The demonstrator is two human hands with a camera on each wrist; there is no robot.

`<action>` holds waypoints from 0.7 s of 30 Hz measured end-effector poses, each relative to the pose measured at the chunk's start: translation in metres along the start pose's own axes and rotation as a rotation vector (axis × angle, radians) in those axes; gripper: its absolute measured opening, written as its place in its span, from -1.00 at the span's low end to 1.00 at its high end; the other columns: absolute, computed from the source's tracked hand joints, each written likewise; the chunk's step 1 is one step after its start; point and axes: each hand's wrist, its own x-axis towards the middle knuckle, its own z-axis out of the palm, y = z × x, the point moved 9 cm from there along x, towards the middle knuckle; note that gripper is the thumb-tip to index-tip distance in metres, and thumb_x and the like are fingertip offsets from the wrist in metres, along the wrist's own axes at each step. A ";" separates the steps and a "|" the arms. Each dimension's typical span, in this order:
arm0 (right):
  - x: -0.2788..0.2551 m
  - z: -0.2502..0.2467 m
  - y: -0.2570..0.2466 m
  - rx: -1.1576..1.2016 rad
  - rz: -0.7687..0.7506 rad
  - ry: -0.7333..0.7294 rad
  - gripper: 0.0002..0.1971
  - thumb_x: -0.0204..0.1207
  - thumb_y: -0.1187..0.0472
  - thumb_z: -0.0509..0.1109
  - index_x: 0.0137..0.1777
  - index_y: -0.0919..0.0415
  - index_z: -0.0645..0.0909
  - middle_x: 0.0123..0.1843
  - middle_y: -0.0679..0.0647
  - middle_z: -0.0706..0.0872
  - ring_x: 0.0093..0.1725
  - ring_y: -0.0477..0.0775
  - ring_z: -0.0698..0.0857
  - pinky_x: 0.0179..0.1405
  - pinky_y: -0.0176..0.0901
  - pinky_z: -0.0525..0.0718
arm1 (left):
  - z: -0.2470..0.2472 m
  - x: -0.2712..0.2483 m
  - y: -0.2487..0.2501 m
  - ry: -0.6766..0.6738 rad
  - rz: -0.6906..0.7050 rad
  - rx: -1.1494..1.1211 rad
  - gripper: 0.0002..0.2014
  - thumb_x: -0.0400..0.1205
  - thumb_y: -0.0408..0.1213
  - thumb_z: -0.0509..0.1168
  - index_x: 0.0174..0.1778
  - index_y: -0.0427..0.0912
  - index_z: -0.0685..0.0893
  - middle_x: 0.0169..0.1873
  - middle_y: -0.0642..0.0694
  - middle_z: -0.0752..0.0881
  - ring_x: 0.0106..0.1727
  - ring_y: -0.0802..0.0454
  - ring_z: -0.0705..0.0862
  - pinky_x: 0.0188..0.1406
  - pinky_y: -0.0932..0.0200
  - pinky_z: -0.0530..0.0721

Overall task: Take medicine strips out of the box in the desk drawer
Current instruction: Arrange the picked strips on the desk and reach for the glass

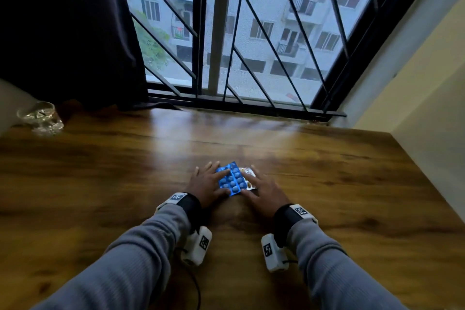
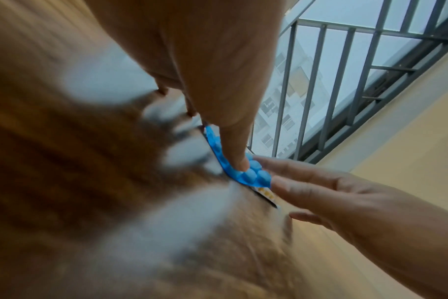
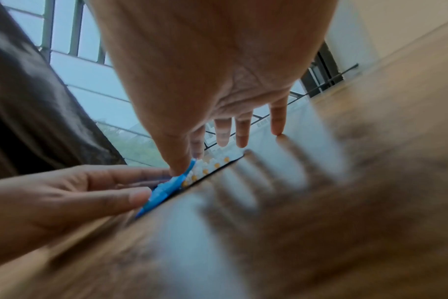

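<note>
We see both hands flat on the wooden worktop (image 1: pixel 327 184), roughly midway between its left and right edges and nearer the front edge than the window side. Between them lies a blue medicine strip (image 1: pixel 232 179), its blisters facing up, lying partly over a second silver strip with yellow tablets (image 1: pixel 249 178) that shows at its right side. Both strips rest on the worktop.

Our left hand (image 1: pixel 208 185) has its fingers spread and straight; in the left wrist view one finger (image 2: pixel 237 153) presses down onto the blue strip's blisters, while the thumb touches the strip's near corner. Our right hand (image 1: pixel 264 190) also has its fingers spread and extended. In the right wrist view its thumb touches the blue strip's edge (image 3: pixel 166 187) and the other fingers (image 3: pixel 242 131) reach over the silver strip (image 3: pixel 210 168), with the little finger's tip on the bare worktop. Neither hand curls round anything.

At the far left corner of the worktop stands a clear glass dish (image 1: pixel 40 117), well apart from the strips. A dark curtain (image 1: pixel 63 33) hangs behind it, beside the barred window (image 1: pixel 251 33).
</note>
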 end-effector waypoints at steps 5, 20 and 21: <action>0.004 0.001 0.016 -0.123 -0.008 -0.015 -0.43 0.52 -0.25 0.25 0.55 -0.28 0.32 0.66 -0.12 0.30 0.61 -0.01 0.31 0.52 0.09 0.35 | 0.001 0.000 -0.004 -0.010 0.017 -0.092 -0.22 0.41 0.21 0.20 0.60 0.09 0.31 0.70 -0.10 0.07 0.71 -0.06 0.01 0.63 -0.18 -0.11; -0.009 -0.040 0.068 -0.104 0.161 0.183 -0.51 0.30 -0.27 0.45 0.23 -0.18 0.64 0.36 -0.13 0.65 0.29 -0.03 0.63 0.19 -0.02 0.61 | 0.015 0.031 0.045 -0.009 0.039 -0.002 -0.34 0.53 0.09 0.38 0.56 0.12 0.35 0.71 -0.12 0.00 0.71 -0.09 0.00 0.62 -0.27 -0.18; -0.011 -0.042 0.073 -0.103 0.170 0.178 -0.51 0.31 -0.27 0.45 0.24 -0.18 0.63 0.36 -0.13 0.64 0.29 -0.03 0.63 0.20 -0.02 0.60 | 0.017 0.034 0.051 -0.013 0.044 -0.009 -0.34 0.53 0.09 0.38 0.56 0.12 0.35 0.71 -0.12 0.00 0.71 -0.09 -0.01 0.62 -0.26 -0.19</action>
